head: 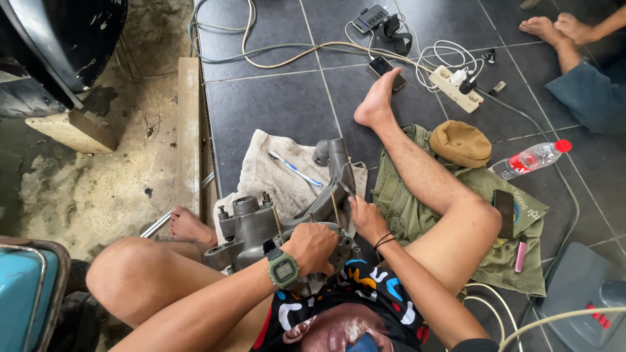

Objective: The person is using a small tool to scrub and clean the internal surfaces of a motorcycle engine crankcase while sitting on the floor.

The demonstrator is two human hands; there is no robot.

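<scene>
Grey cast-metal engine casing (274, 225): rests on the floor between the seated person's legs, its far end overlapping a crumpled off-white cloth towel (274, 173). Thin metal studs stand up from its top face.

Left hand (314, 246): wears a green digital wristwatch (283, 268); clenched over the near top of the casing, fingers curled down on the metal. Whether it grips a tool underneath cannot be told.

Right hand (366, 218): at the casing's right edge, fingers pinched around a small slim metal tool (345, 189) whose tip meets the casing. Black bands circle the wrist.

Blue-and-white toothbrush (295, 168): on the towel, just beyond the casing.

Olive-green cloth (417, 208): right of the casing, under the right leg; carries a tan cap (460, 143), a dark phone (504, 212) and a small pink tube (520, 253).

Clear plastic bottle with red cap (531, 158): farther right of the casing, on dark floor tiles (274, 104).

White power strip (460, 88) with cables: well beyond the casing, near the right foot.

Another person's feet (554, 29): far right of the casing, top corner.
</scene>
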